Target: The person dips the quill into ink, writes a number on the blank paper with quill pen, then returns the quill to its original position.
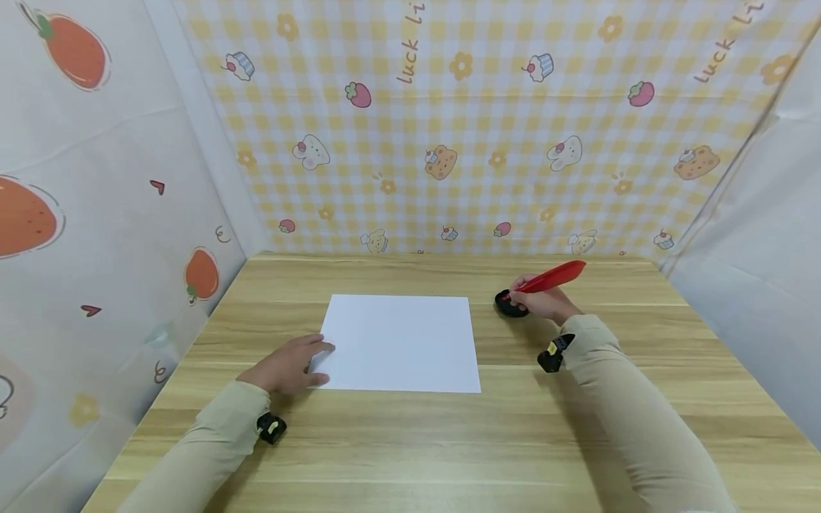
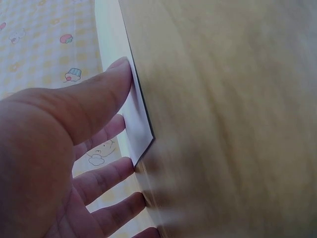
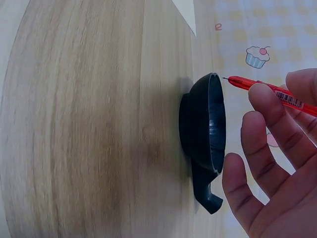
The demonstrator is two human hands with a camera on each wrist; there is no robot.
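Observation:
A blank white sheet of paper (image 1: 400,345) lies on the wooden table. My left hand (image 1: 296,365) rests at its left edge with fingers spread, thumb and fingertips on the corner area, as the left wrist view also shows. Between thumb and index finger, my right hand (image 1: 541,298) pinches a red quill pen (image 1: 553,276) whose broad feather-shaped end points up to the right. In the right wrist view, the thin tip of the pen (image 3: 240,83) is right by the rim of a small black dish (image 3: 202,124) with a short bent handle.
The wood-grain table (image 1: 398,456) ends at a yellow checked cloth (image 1: 410,128) printed with small cartoons. White cloths hang on both sides, the left one (image 1: 128,164) printed with orange fruit. A small black camera is strapped at each wrist.

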